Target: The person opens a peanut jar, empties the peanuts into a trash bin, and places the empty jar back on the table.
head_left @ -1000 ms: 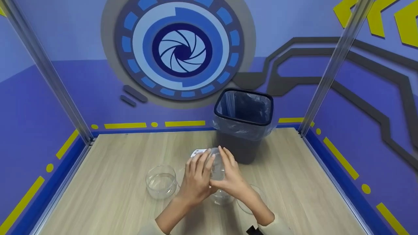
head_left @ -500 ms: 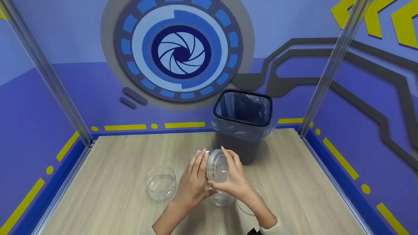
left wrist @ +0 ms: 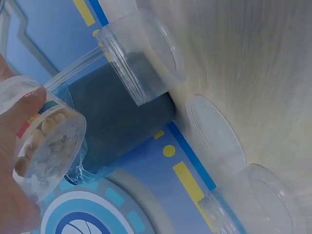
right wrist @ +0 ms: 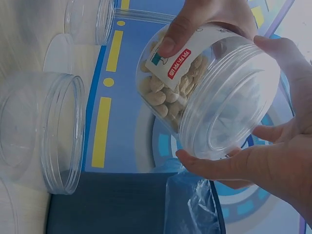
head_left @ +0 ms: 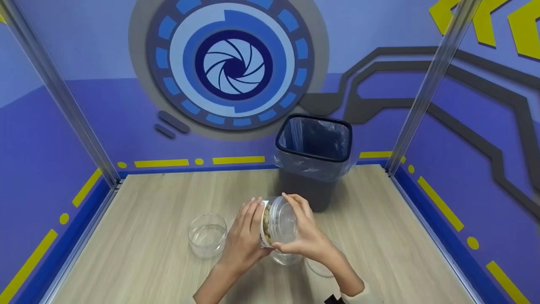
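Both hands hold a clear plastic jar of tan nuts (right wrist: 168, 92) above the table, tipped on its side with its lid end toward the right. My left hand (head_left: 241, 238) grips the jar body over its white label; in the right wrist view that thumb presses near a red label patch. With spread fingers and thumb, my right hand (head_left: 310, 236) holds the clear screw lid (right wrist: 239, 100) by its rim. The lid sits on the jar's mouth. Below the hands stands an open clear jar (head_left: 286, 258), partly hidden by them.
Another open clear jar (head_left: 208, 236) stands on the left of the wooden table (head_left: 147, 202). A loose clear lid (head_left: 322, 268) lies under my right forearm, and another lid (left wrist: 217, 134) lies between the two jars. A lined dark bin (head_left: 310, 185) stands at the back.
The held jar has turned, so its nuts and label now show between my hands. My right hand has shifted slightly rightward on the lid. The other jars and bin have stayed put.
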Demonstrator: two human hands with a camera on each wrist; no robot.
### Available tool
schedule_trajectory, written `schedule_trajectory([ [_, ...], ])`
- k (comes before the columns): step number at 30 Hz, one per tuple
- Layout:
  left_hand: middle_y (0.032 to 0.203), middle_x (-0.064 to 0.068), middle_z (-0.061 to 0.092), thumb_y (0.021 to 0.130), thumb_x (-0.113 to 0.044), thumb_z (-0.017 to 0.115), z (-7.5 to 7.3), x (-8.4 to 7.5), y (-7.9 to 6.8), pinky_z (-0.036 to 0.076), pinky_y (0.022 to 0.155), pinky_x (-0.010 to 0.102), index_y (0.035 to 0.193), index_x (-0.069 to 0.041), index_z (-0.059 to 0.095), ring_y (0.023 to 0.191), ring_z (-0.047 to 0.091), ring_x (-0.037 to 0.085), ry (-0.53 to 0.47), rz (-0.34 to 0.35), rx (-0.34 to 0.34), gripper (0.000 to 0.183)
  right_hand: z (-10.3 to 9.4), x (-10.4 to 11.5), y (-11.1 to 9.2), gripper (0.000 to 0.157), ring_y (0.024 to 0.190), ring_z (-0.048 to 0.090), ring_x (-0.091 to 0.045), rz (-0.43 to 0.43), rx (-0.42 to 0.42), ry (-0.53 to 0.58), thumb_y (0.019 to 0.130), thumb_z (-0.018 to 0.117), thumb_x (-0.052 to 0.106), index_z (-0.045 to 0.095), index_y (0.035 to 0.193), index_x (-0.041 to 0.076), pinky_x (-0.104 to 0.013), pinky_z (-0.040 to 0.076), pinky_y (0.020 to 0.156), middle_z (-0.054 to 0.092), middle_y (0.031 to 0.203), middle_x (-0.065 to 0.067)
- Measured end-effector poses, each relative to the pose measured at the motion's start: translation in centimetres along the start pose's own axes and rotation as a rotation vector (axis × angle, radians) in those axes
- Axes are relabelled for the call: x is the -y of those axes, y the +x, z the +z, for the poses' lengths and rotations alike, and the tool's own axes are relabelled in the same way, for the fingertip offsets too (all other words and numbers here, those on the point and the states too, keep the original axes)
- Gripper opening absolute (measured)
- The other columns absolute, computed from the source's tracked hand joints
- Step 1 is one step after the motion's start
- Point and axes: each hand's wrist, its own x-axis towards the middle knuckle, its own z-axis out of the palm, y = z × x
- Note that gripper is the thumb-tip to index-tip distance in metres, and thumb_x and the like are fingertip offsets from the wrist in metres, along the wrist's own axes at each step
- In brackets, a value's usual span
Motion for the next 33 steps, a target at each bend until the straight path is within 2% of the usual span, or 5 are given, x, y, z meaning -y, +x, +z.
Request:
schedule_trajectory([
  [5,0.143,0.019,0.053,0.051,-0.048,0.095,0.04,-0.05,0.13,0.039,0.116,0.044,0.144,0.003,0.047,0.134,0.050,0.034,0.005,0.001,0.004,0.116,-0.29,-0.32,0.09,0.119,0.138,0.035,-0.033,-0.042,0.040,-0.037,0.054,0.097,0.022,0.036,0.156,0.019,-0.054,0.046,0.103,0.031,0.152,-0.013],
  [11,0.143,0.012,0.055,0.046,-0.054,0.097,-0.26,0.24,-0.46,0.048,0.108,0.044,0.145,-0.001,0.045,0.132,0.054,0.028,-0.141,-0.101,0.144,0.124,-0.48,-0.42,0.33,0.117,0.137,0.031,-0.038,-0.334,0.135,-0.296,0.045,0.100,0.025,0.045,0.148,0.019,-0.057,0.046,0.103,0.036,0.150,-0.015],
  [15,0.146,0.013,0.053,0.048,-0.051,0.097,-0.42,0.42,-0.59,0.047,0.110,0.045,0.147,-0.002,0.043,0.135,0.052,0.029,-0.176,-0.121,0.156,0.123,-0.51,-0.53,0.50,0.117,0.140,0.029,-0.037,-0.397,0.145,-0.322,0.045,0.101,0.023,0.046,0.148,0.021,-0.058,0.043,0.106,0.035,0.153,-0.012],
  [24,0.145,0.017,0.053,0.051,-0.046,0.097,-0.65,-0.03,-0.47,0.043,0.112,0.046,0.145,0.002,0.045,0.133,0.052,0.033,-0.012,-0.063,0.083,0.118,-0.93,-0.59,0.09,0.107,0.150,0.016,-0.040,-0.285,0.193,-0.149,0.069,0.094,0.029,0.035,0.157,0.017,-0.069,0.030,0.112,0.020,0.164,-0.017],
  [33,0.145,0.018,0.053,0.052,-0.039,0.095,-0.35,-0.19,-0.11,0.040,0.115,0.043,0.144,0.003,0.048,0.135,0.051,0.033,0.075,-0.021,0.006,0.112,-0.63,-0.11,0.32,0.105,0.141,0.034,-0.040,-0.047,0.083,-0.094,0.077,0.086,0.046,0.029,0.159,0.016,-0.062,0.041,0.107,0.028,0.156,-0.019],
])
